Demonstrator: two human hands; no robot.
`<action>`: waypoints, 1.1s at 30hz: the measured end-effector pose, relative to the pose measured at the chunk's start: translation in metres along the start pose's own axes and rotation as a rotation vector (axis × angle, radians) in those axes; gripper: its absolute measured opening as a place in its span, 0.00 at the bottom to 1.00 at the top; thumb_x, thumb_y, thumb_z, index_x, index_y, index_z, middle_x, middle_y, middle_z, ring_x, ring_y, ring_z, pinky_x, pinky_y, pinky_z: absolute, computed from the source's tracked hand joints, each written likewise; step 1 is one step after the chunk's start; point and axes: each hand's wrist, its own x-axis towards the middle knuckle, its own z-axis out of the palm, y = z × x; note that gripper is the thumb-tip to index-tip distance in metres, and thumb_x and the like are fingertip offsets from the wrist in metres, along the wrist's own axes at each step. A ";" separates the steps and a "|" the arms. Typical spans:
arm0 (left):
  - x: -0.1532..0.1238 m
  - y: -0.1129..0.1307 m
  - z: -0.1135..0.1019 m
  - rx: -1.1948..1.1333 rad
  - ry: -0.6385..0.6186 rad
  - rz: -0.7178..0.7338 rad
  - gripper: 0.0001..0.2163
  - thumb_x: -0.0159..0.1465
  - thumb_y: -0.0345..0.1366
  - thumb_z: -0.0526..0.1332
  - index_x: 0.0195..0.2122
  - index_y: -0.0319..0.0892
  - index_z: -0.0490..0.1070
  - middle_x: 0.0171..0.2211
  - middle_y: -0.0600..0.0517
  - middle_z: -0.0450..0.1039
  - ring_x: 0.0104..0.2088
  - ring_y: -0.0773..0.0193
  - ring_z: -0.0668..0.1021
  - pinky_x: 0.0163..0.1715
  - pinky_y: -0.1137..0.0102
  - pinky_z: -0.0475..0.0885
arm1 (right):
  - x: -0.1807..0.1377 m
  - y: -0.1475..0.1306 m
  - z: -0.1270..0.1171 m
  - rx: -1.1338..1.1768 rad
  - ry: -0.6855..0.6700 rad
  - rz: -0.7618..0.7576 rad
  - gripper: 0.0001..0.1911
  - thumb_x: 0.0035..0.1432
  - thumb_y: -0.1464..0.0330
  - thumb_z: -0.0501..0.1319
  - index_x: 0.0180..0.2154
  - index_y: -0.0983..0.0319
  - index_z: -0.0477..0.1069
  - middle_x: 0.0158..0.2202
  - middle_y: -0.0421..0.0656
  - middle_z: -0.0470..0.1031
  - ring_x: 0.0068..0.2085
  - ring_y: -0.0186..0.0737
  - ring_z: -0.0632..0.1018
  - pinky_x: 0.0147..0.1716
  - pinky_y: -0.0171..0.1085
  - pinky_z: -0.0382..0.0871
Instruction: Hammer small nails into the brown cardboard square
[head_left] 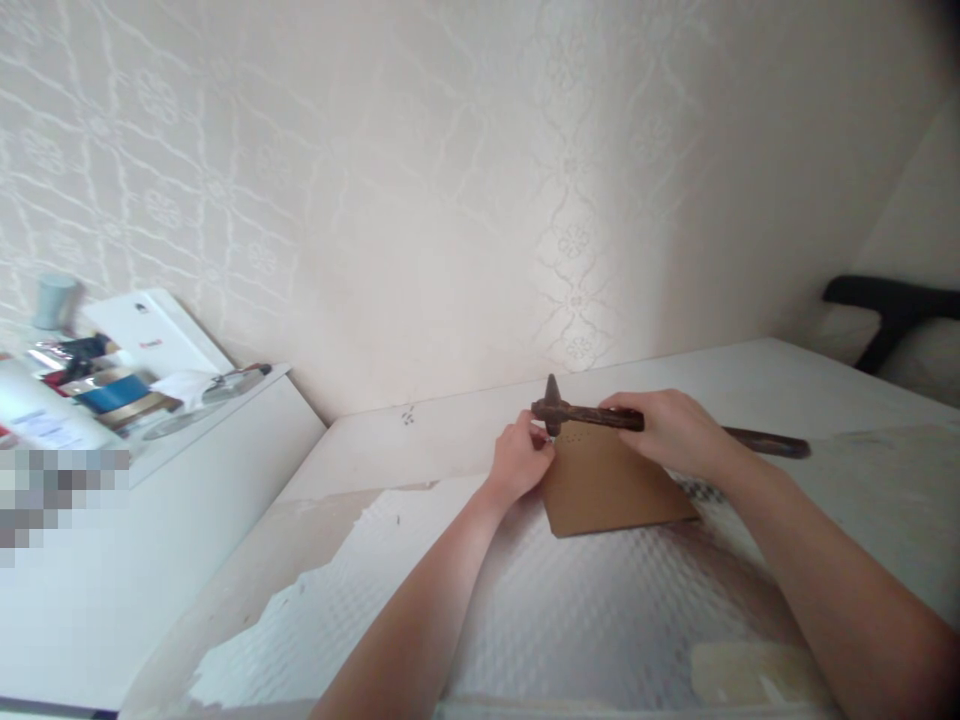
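Observation:
My right hand is wrapped round the wooden handle of a hammer, part of which sticks out behind my wrist. The hammer's dark metal head is at the upper left corner of a brown board. My left hand is at that same corner, its fingers pinched together just beside and below the hammer head. Whatever is between these fingertips is too small and blurred to name. A row of small dark dots marks the board near its top edge. Part of the board's right side is hidden by my right hand.
The board lies on a white table with a torn, quilted silvery cover. Several small dark bits lie near the wall. At left, a white cabinet carries a white box and clutter. A black chair part stands at right.

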 end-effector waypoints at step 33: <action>0.008 -0.016 0.003 -0.153 -0.094 0.021 0.14 0.50 0.26 0.58 0.39 0.42 0.65 0.38 0.52 0.73 0.37 0.64 0.75 0.39 0.70 0.68 | 0.001 0.002 0.000 -0.025 -0.008 0.005 0.20 0.46 0.73 0.54 0.41 0.53 0.75 0.33 0.39 0.79 0.35 0.42 0.78 0.31 0.34 0.63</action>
